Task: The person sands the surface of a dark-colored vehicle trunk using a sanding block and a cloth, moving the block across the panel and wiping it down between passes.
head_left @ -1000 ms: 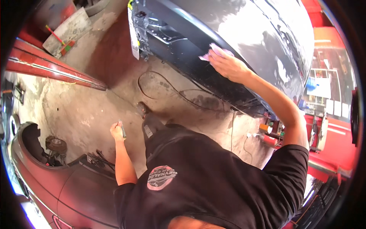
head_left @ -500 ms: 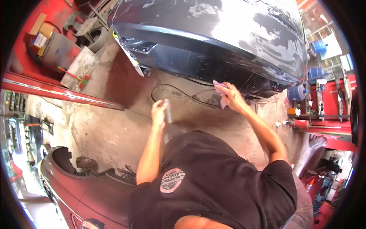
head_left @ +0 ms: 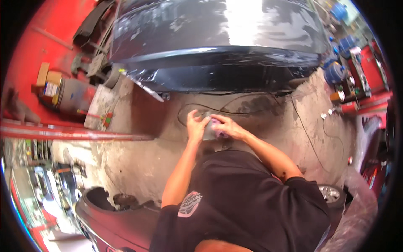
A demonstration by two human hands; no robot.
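Observation:
My left hand [head_left: 196,129] is in front of my chest, curled at a flat grey piece [head_left: 208,132] whose kind I cannot make out. Close beside it, my right hand [head_left: 232,128] grips a crumpled pinkish-purple cloth [head_left: 221,132]. The cloth meets the grey piece between the two hands, and my fingers partly cover both. Beyond my hands stands a dark car body [head_left: 189,77] with a glossy, patchy upper panel.
A black hose [head_left: 235,112] loops on the concrete floor ahead. At left are a red beam [head_left: 84,133] and a grey drum [head_left: 75,95] with boxes on top. Blue water jugs [head_left: 334,72] stand at right; a dark red car panel [head_left: 113,224] lies lower left.
My right hand with the cloth has come down and left, away from the car. Both hands are now together, with the cloth against the grey piece. The view has shifted too.

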